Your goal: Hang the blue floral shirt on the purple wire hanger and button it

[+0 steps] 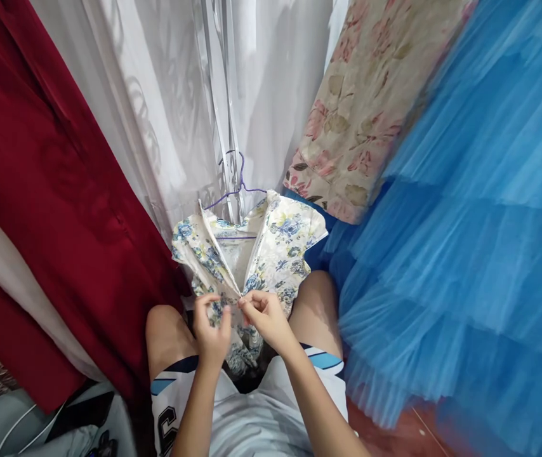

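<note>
A white dress with blue flowers (285, 228) hangs on a purple wire hanger (242, 186) between my knees. Its long zipper (226, 263) is parted in a V, and the two edges meet at the bottom by my fingers. My right hand (266, 317) pinches the zipper at that meeting point; the small pull itself is hidden by the fingertips. Just left of it, my left hand (211, 330) is open, thumb and forefinger apart, close to the dress fabric. The dress's lower part drops into shadow between my legs.
Red cloth (80, 190) hangs at the left, white sheer fabric (271, 82) behind the hanger. On the right are a pink-flowered cloth (342, 127) and a layered blue tulle skirt (423, 254). A grey container (123, 425) holding dark items stands lower left.
</note>
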{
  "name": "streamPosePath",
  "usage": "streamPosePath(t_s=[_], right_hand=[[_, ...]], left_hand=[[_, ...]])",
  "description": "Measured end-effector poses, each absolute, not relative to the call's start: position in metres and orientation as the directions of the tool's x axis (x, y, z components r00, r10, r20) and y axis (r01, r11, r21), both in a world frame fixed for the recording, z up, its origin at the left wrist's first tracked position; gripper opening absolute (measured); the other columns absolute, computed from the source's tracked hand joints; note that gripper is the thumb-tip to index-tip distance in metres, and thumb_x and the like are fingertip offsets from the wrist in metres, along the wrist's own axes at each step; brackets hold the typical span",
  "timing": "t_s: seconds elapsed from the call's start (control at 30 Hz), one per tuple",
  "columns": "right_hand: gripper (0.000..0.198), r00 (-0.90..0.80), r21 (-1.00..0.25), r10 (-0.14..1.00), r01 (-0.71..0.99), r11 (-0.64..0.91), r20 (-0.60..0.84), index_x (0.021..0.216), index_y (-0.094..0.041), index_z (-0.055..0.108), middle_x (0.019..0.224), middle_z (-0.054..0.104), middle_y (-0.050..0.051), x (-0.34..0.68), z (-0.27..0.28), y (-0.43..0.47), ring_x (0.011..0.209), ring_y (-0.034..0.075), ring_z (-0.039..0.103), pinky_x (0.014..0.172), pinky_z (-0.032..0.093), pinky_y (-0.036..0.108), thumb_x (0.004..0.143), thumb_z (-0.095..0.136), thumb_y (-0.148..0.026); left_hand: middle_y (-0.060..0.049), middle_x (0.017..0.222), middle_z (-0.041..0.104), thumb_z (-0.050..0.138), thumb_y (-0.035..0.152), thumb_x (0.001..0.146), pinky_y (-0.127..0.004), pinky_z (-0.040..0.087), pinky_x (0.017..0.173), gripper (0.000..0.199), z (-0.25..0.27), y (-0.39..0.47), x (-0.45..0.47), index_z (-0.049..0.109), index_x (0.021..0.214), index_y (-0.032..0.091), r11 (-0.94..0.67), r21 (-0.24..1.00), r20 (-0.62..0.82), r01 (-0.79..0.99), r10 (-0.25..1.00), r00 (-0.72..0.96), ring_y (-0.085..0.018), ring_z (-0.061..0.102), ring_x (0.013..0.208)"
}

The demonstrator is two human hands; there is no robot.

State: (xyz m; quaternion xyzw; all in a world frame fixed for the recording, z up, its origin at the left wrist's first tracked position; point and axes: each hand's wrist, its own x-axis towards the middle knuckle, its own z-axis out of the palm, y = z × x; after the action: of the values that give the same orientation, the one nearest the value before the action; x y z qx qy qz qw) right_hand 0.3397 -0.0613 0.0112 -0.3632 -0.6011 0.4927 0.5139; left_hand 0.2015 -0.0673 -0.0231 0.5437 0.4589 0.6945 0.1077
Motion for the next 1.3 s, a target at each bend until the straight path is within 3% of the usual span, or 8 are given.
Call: streamPosePath(t_s=[0.1, 0.37, 0.53, 0.8, 0.97, 1.13, 1.23, 1.3], right_hand=[[0.019, -0.219, -0.973, 0.949, -0.091, 0.213, 0.228, 0.068, -0.019, 0.057, 0.049, 0.058, -0.001, 0.339, 0.015, -0.063, 0.044, 0.013, 0.052, 0.047, 0.039, 0.024, 0.084, 0.058, -0.029], [0.017, -0.198, -0.98, 0.965, -0.125, 0.152, 0.175, 0.067, -0.016, 0.062, 0.041, 0.054, -0.003, 0.352, 0.031, -0.066, 0.038, 0.009, 0.045, 0.044, 0.035, 0.02, 0.079, 0.058, -0.026], [0.025, -0.148, -0.952, 0.974, -0.279, 0.127, 0.173, 0.061, -0.015, 0.063, 0.036, 0.047, -0.004, 0.36, 0.054, -0.043, 0.034, 0.006, 0.031, 0.038, 0.02, 0.021, 0.076, 0.058, -0.033], [0.016, -0.094, -0.865, 0.969, -0.476, 0.158, 0.229, 0.066, -0.011, 0.065, 0.043, 0.041, -0.007, 0.357, 0.153, 0.044, 0.037, 0.003, 0.027, 0.036, 0.011, 0.019, 0.067, 0.063, -0.027], [0.017, -0.042, -0.875, 0.957, -0.417, 0.244, 0.286, 0.069, -0.01, 0.066, 0.045, 0.046, -0.005, 0.351, 0.171, 0.048, 0.038, 0.004, 0.032, 0.036, 0.016, 0.018, 0.07, 0.059, -0.026], [0.015, -0.06, -0.903, 0.936, -0.291, 0.316, 0.347, 0.068, -0.015, 0.063, 0.044, 0.05, -0.004, 0.35, 0.159, 0.023, 0.039, 0.007, 0.038, 0.039, 0.024, 0.019, 0.074, 0.056, -0.027], [0.017, -0.082, -0.888, 0.898, -0.208, 0.409, 0.433, 0.066, -0.016, 0.06, 0.043, 0.051, -0.004, 0.352, 0.156, 0.013, 0.039, 0.008, 0.037, 0.041, 0.027, 0.02, 0.078, 0.055, -0.027], [0.019, -0.109, -0.868, 0.866, -0.155, 0.471, 0.489, 0.066, -0.017, 0.059, 0.043, 0.051, -0.004, 0.353, 0.156, 0.012, 0.039, 0.008, 0.038, 0.043, 0.029, 0.021, 0.08, 0.055, -0.028]], left_hand=[[-0.007, 0.094, 0.061, 0.063, 0.016, 0.078, -0.034, 0.042, 0.085, 0.021, -0.023, -0.068, 0.225, 0.059, 0.097, 0.024, -0.535, 0.774, 0.603, 0.338, 0.786, -0.136, -0.025, 0.057, 0.091], [0.0, 0.075, 0.054, 0.054, 0.01, 0.077, -0.026, 0.039, 0.065, 0.016, -0.028, -0.059, 0.243, 0.046, 0.085, 0.021, -0.558, 0.768, 0.582, 0.313, 0.813, 0.021, -0.017, 0.052, 0.068], [-0.005, 0.087, 0.062, 0.045, 0.013, 0.088, -0.027, 0.042, 0.073, 0.012, -0.015, -0.061, 0.235, 0.053, 0.093, 0.02, -0.547, 0.654, 0.565, 0.522, 0.813, 0.144, -0.019, 0.059, 0.082], [-0.006, 0.106, 0.068, 0.042, 0.008, 0.086, -0.03, 0.039, 0.068, 0.032, 0.009, -0.065, 0.201, 0.059, 0.107, 0.025, -0.407, 0.267, 0.326, 0.873, 0.891, 0.316, -0.024, 0.066, 0.088], [-0.005, 0.095, 0.07, 0.051, 0.012, 0.084, -0.03, 0.042, 0.067, 0.024, 0.008, -0.062, 0.19, 0.062, 0.101, 0.024, -0.443, 0.32, 0.239, 0.838, 0.893, 0.381, -0.024, 0.067, 0.083], [-0.002, 0.087, 0.067, 0.053, 0.03, 0.093, -0.028, 0.048, 0.075, 0.027, 0.074, -0.038, 0.185, 0.057, 0.119, 0.023, -0.546, 0.584, 0.564, 0.601, 0.805, 0.185, -0.017, 0.064, 0.079], [-0.004, 0.094, 0.066, 0.045, 0.029, 0.098, -0.029, 0.047, 0.079, 0.038, 0.132, -0.016, 0.187, 0.051, 0.134, 0.023, -0.686, 0.441, 0.781, 0.578, 0.611, 0.128, -0.016, 0.062, 0.082], [-0.005, 0.098, 0.067, 0.046, 0.028, 0.097, -0.029, 0.046, 0.079, 0.028, 0.159, 0.0, 0.192, 0.062, 0.119, 0.021, -0.74, 0.312, 0.817, 0.597, 0.529, 0.23, -0.017, 0.061, 0.086]])
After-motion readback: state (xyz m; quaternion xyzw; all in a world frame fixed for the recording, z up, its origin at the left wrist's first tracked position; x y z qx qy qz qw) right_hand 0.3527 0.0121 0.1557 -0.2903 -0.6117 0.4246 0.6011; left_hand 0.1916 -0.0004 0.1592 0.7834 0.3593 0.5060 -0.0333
